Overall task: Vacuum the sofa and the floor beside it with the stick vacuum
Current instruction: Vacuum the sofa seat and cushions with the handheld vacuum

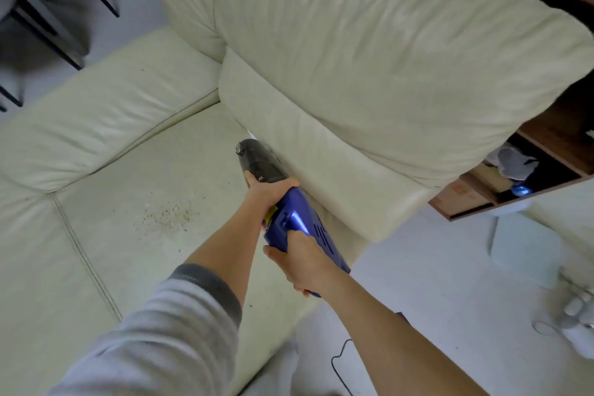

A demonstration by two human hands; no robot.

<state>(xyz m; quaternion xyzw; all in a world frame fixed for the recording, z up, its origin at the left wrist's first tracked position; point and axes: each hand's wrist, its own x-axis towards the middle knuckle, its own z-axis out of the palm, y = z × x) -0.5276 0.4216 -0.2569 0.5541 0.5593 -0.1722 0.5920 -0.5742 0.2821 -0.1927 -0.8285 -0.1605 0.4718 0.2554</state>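
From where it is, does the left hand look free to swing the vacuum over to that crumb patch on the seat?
Probably yes. The left hand grips the vacuum by the back cushion; bare seat lies between its nozzle and the crumbs.

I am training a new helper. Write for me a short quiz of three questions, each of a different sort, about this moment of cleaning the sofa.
1. True or false: both hands hold the vacuum.
2. Multiple choice: where do the crumbs lie? A) on the floor; B) on the sofa seat; C) on the back cushion.
3. Short answer: against which part of the sofa does the vacuum's dark front end point?

Key:
1. True: the left hand grips near the dark front, and the right hand grips the blue rear.
2. B, to the left of the vacuum.
3. The foot of the back cushion, where it meets the seat.
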